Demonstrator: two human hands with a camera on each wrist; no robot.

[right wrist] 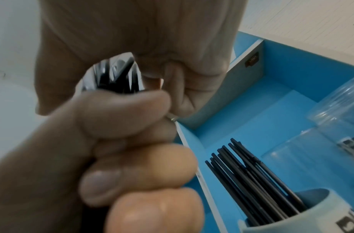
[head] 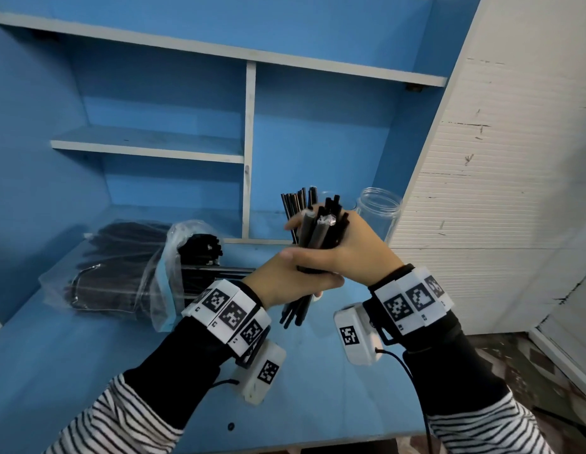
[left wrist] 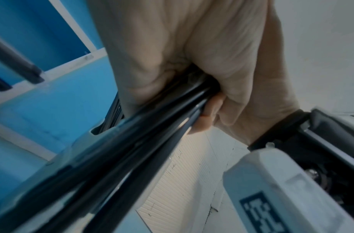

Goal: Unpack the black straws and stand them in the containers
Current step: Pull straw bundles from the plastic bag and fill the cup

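Bundle of black straws: held upright above the tabletop, in the air, some still in clear film sleeves at the top end; lower ends fan out below the hands.

Left hand: fingers curled round the lower middle of the bundle, thumb lying across the front.

Right hand: wrapped round the bundle from the right, just above the left hand and touching it; fingers reach round the far side.

White cup: stands behind the hands near the shelf divider, already holding a set of black straws that lean slightly.

Clear plastic jar: open-mouthed, just right of the cup, beside the white corrugated wall.

Plastic bag of straws: lies on its side at the left of the tabletop, mouth open toward the hands, black straw ends showing at the opening.

Blue shelf unit: white-edged, behind everything.

Wrists: both carry white marker bands and camera housings.
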